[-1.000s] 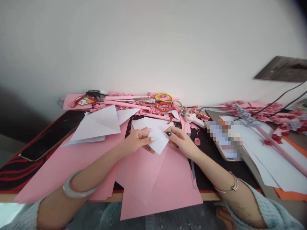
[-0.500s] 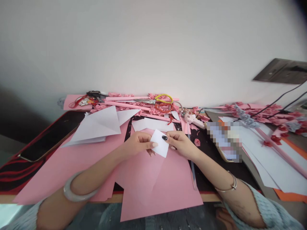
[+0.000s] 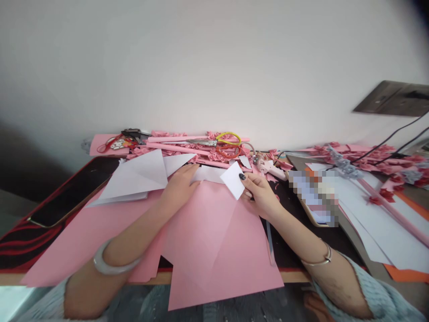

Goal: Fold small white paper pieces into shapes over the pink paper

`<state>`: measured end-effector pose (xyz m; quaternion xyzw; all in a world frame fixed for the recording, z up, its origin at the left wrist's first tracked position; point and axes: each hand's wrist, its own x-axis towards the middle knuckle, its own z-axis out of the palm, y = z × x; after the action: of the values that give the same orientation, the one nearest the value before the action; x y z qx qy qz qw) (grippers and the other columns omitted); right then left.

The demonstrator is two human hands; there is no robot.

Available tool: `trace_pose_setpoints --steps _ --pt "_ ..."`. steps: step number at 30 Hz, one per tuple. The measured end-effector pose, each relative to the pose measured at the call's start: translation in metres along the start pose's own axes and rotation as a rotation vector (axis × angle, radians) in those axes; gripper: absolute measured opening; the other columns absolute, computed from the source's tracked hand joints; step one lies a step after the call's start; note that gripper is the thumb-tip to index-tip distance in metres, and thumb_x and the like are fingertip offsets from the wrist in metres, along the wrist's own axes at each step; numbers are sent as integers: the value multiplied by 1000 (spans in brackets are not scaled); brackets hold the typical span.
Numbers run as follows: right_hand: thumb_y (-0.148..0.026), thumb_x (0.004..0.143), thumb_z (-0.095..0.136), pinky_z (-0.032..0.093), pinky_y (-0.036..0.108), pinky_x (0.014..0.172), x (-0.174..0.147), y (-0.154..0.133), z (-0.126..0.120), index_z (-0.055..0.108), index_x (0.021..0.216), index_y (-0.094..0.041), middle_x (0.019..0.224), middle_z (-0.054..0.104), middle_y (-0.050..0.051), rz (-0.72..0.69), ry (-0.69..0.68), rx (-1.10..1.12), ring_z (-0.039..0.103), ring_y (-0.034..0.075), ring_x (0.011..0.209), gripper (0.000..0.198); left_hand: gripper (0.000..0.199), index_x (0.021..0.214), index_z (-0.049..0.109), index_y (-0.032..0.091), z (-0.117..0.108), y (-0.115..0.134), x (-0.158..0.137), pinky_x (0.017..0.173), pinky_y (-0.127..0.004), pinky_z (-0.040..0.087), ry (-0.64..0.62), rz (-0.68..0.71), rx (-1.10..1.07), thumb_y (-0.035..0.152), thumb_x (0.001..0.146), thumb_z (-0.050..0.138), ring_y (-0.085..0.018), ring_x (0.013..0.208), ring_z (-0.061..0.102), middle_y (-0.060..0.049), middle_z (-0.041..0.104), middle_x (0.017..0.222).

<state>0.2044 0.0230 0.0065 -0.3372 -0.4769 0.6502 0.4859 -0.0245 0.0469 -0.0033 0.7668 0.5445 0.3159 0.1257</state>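
Folded white paper [image 3: 232, 180]: moved up and right since half a second ago; my left hand [image 3: 179, 188] has let go of it and reached up-left.
Right hand [image 3: 259, 192]: pinches the paper's right corner between thumb and fingers, centre-right of frame.
Left hand: fingers extended, thumb apart, over the left end of the white strip [image 3: 212, 175]; cannot tell how firmly I touch it.
Paper-to-hands relation: paper lies up-left of my right hand, nearer, and right of my left, well apart. Roughly square, tilted on a corner, no clear long axis.
White strip: long axis runs left-right between my hands, at the far edge of the pink sheet [image 3: 217, 268].
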Motion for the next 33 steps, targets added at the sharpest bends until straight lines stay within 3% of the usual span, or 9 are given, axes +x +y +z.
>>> trace_pose_setpoints --steps 4,8,11,14,19,23,27,33 --pt "-39 76 64 12 21 42 0 2 0 40 61 -18 47 30 -9 -4 12 10 19 4 42 36 38 117 57 18 3 -8 5 88 -40 44 -162 -7 106 29 80 52 -29 106 57 -11 61 118" --pt "-38 78 63 12 21 42 0 3 0 40 61 -18 48 30 -9 -2 7 21 20 4 42 35 26 101 64 19 0 -6 7 75 -33 46 -166 39 159 25 83 46 -26 88 63 -9 68 101" --pt "-38 77 64 13 21 42 -1 2 1 40 61 -18 48 29 -9 1 24 26 21 4 42 35 29 86 67 20 -3 -2 5 67 -29 45 -163 49 181 21 87 39 -23 77 64 -6 70 84" --pt "-39 75 66 13 20 41 0 2 2 40 62 -18 49 28 -9 -6 45 42 21 4 42 36 29 91 67 22 -6 -1 2 69 -29 45 -30 60 251 23 88 38 -23 82 63 -6 70 87" --pt "-40 76 64 14 20 40 0 -1 3 40 62 -18 48 27 -9 -40 71 69 20 4 41 35 28 102 66 22 -9 2 -5 81 -33 45 254 246 243 22 90 41 -22 95 58 -6 67 101" --pt "-38 76 65 13 20 40 -1 -4 4 41 64 -19 47 24 -10 -58 104 122 17 4 41 33 29 105 65 23 -11 7 -11 79 -29 49 265 334 119 22 91 39 -17 94 61 -5 67 105" --pt "-37 77 64 12 20 40 -1 -5 3 40 64 -19 46 24 -10 -58 107 137 16 4 40 33 30 112 61 21 -9 5 -14 93 -31 46 259 461 -16 17 91 41 -16 109 57 -5 61 119" --pt "-39 78 62 12 20 40 -1 -4 2 40 64 -19 47 24 -10 -68 116 100 17 5 41 33 25 107 65 20 -8 10 -15 94 -35 49 347 355 -150 23 84 55 -20 106 59 -5 60 121"
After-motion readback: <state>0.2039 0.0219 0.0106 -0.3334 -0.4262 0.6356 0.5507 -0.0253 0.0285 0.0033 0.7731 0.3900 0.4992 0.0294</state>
